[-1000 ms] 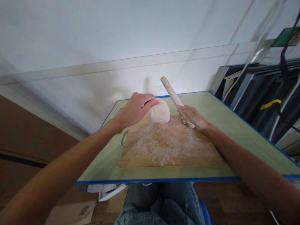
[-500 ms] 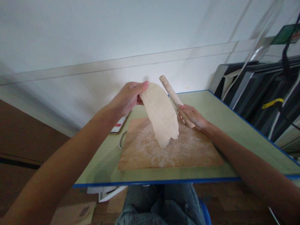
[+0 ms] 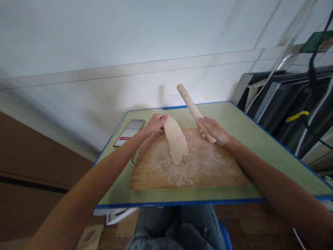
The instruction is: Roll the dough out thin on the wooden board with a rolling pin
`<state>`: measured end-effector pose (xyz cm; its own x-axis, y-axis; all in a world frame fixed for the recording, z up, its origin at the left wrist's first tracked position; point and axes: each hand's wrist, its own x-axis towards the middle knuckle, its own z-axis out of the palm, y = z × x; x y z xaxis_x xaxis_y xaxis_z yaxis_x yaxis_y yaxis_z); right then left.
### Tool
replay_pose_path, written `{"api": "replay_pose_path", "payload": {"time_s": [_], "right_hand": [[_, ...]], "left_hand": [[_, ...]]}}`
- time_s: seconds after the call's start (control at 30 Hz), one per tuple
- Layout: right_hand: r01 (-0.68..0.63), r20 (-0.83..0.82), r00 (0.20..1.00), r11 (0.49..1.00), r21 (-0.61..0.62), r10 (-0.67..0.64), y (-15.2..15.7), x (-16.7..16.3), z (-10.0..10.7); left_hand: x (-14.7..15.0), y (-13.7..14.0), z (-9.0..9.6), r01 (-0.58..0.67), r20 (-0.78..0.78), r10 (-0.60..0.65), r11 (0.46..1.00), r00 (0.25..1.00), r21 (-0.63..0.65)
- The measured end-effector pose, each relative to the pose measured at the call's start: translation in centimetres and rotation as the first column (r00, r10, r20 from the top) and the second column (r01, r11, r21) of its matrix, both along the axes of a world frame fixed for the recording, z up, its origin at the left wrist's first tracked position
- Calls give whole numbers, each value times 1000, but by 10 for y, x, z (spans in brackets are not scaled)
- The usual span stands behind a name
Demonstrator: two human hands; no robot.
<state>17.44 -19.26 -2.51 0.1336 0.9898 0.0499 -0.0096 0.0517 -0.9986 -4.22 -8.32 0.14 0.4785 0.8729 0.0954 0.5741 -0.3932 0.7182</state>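
A flat, pale sheet of dough [image 3: 176,140] hangs from my left hand [image 3: 157,123], which pinches its upper end between thumb and fingers. The dough's ragged lower end is at the floured wooden board [image 3: 208,166]; whether it touches the wood I cannot tell. In my right hand [image 3: 212,129] is a wooden rolling pin [image 3: 191,104], gripped near its lower end and tilted up to the left over the board's far right part. White flour is spread over the middle of the board.
A phone [image 3: 129,133] lies on the green table [image 3: 262,152] left of the board. A white wall [image 3: 145,86] rises behind the table. Dark flat panels [image 3: 283,97] and hanging cables stand at the right. The table's front edge has blue trim.
My left hand has come down and farther away, lowering the dough towards the board. The phone now shows fully. My right hand and the rolling pin have hardly moved.
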Motion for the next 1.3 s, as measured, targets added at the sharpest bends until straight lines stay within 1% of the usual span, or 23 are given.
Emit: {"api": "replay_pose_path", "payload": {"time_s": [0.03,0.07,0.1,0.13,0.17,0.2,0.27,0.3,0.33,0.4,0.5,0.63,0.73,0.87,1.0,1.07,1.17,1.3], "right_hand": [[-2,2,1000,1000,1,2,0,0,0],[-5,3,1000,1000,4,5,0,0,1],[-9,2,1000,1000,9,9,-1,0,1],[-13,2,1000,1000,15,13,-1,0,0],[-16,3,1000,1000,22,16,-1,0,0],[-18,4,1000,999,27,18,-1,0,0],[-17,7,1000,999,33,17,0,1,-2],[-14,8,1000,999,35,14,0,1,-2],[-12,10,1000,999,37,12,0,1,-2],[-12,12,1000,999,40,12,1,2,-3],[-16,5,1000,999,36,16,1,1,-2],[-14,-10,1000,999,32,14,0,0,-1],[-17,-5,1000,999,38,17,0,-1,-1],[-21,13,1000,999,39,21,0,1,-1],[-27,29,999,999,45,26,1,2,-2],[-32,34,999,998,45,31,1,2,-2],[-42,43,998,999,26,41,1,2,-2],[-31,40,999,999,32,30,0,2,-1]], "left_hand": [[2,-6,3,-31,-86,42,990,995,135],[4,-14,5,-30,-155,75,960,985,277],[5,-23,6,11,-207,78,916,975,401],[7,-32,6,91,-250,39,869,967,486],[8,-42,5,199,-304,-34,824,952,530],[8,-52,1,327,-378,-129,786,917,524],[9,-68,-8,524,-507,-275,721,817,453],[10,-73,-14,582,-551,-311,693,774,425],[10,-78,-19,610,-579,-323,678,749,411],[10,-83,-26,624,-611,-311,670,728,402],[7,-90,-27,627,-640,-297,682,709,377],[-1,-110,-24,687,-662,-380,667,646,287],[-6,-121,-25,717,-657,-432,652,617,245],[-9,-123,-22,734,-656,-460,643,599,219],[-16,-122,-14,772,-648,-513,607,563,189],[-21,-123,-13,764,-653,-502,615,568,192],[-27,-125,-16,737,-673,-462,649,577,187],[-29,-128,-20,733,-666,-463,653,585,191]]}}
